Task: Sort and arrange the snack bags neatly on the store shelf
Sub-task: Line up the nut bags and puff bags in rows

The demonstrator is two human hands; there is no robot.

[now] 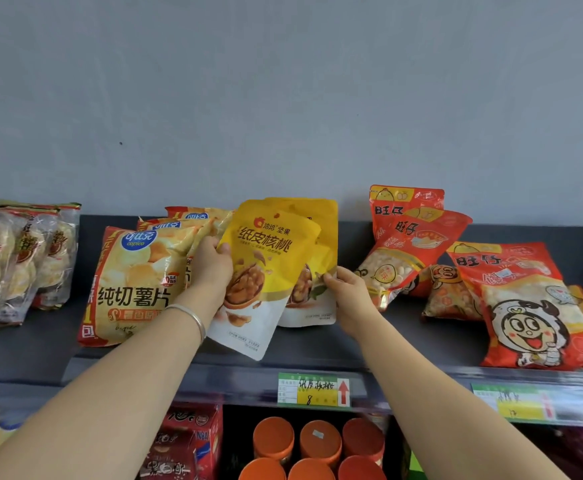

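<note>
On the upper shelf (40, 351), near its middle, two yellow walnut pouches were in hand. The left hand (210, 261) gripped the front walnut pouch (266, 271) by its nine o'clock edge, thumb curled over the face. That pouch was tilted, its top leaning toward one o'clock and its lower corner out over the shelf lip. The right hand (347, 289) pinched the rear walnut pouch (318, 258) at its five o'clock corner. This one stood nearly upright just behind the front one, partly covered by it.

The step looked like squaring the walnut pair above its price tag (312, 389), which sat on the shelf rail at six o'clock of them. The next move probably called for turning the front pouch upright and setting it flush against the rear one, without shoving the potato chip bags (134, 282) that touched it at nine o'clock. At three o'clock the red Wangzai bags (525, 306) lay jumbled, one leaning and others flat, so that group seemed not yet sorted.

The front pouch read 洽洽 坚果 and, larger, 纸皮核桃. The chip bags read 可比克, copico and 纯切薯片. The red bags showed 旺仔 and a cartoon face. The price tag carried handwritten 纸皮核桃, an 8 and a red arrow pointing to twelve o'clock. On the shelf below, at seven o'clock, a red carton (193, 441) showed NBA
</note>
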